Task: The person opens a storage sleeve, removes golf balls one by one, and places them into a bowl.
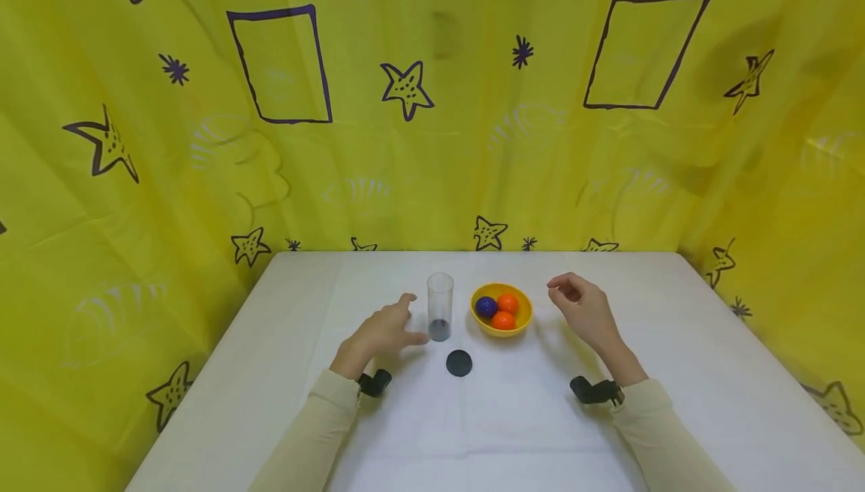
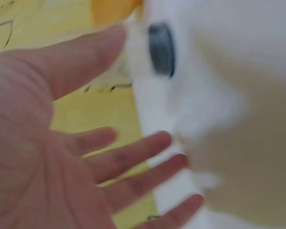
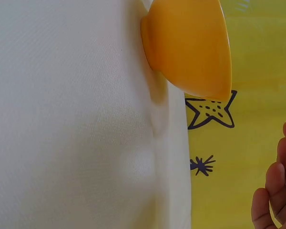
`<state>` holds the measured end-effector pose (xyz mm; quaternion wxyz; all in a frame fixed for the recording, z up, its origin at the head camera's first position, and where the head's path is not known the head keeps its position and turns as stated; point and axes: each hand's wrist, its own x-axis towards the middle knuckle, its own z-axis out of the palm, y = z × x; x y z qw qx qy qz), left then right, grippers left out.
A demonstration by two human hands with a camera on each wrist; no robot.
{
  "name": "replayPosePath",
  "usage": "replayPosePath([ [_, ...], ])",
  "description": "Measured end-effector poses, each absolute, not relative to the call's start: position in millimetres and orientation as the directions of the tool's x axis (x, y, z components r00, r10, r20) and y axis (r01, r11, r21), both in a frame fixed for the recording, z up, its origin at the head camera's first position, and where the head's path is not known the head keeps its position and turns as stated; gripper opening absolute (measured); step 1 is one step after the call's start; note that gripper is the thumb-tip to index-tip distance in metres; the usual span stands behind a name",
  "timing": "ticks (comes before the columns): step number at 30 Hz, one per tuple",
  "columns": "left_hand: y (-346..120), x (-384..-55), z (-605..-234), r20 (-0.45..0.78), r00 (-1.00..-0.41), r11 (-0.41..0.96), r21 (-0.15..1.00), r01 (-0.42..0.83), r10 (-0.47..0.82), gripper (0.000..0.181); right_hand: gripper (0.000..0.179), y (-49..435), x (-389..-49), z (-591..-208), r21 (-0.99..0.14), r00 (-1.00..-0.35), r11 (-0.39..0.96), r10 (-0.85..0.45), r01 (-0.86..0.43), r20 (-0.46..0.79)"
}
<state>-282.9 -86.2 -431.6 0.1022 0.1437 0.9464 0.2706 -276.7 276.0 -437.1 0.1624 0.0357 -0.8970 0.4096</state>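
Observation:
A clear, tall cylinder (image 1: 440, 300) with a dark base stands upright on the table. Just left of it is my left hand (image 1: 388, 329), fingers and thumb spread on its near side with nothing held. In the left wrist view the palm (image 2: 43, 143) faces the camera, and the cylinder's dark base (image 2: 161, 49) shows beyond the thumb. A yellow bowl (image 1: 501, 332) holds one dark blue ball (image 1: 486, 307) and two orange balls (image 1: 507, 303). To the bowl's right my right hand (image 1: 583, 306) hovers, fingers bent loosely and holding nothing.
A black disc (image 1: 459, 363) lies flat on the white table (image 1: 513, 417), in front of the cylinder and bowl. A yellow curtain (image 1: 459, 154) with drawn stars hangs behind the table and along both sides.

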Motion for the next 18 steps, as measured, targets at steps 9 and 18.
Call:
replayPosePath([
  [9,-114,-287,-411,-0.022,-0.961,0.842,0.488,0.230,0.275,0.059,0.024,280,-279,-435,-0.700,-0.945,0.684,0.047,-0.207,0.325],
  [18,-128,-290,-407,0.184,-0.963,0.862,0.435,0.260,0.197,0.060,0.027,283,-281,-434,-0.685,-0.938,0.685,0.008,-0.247,0.347],
])
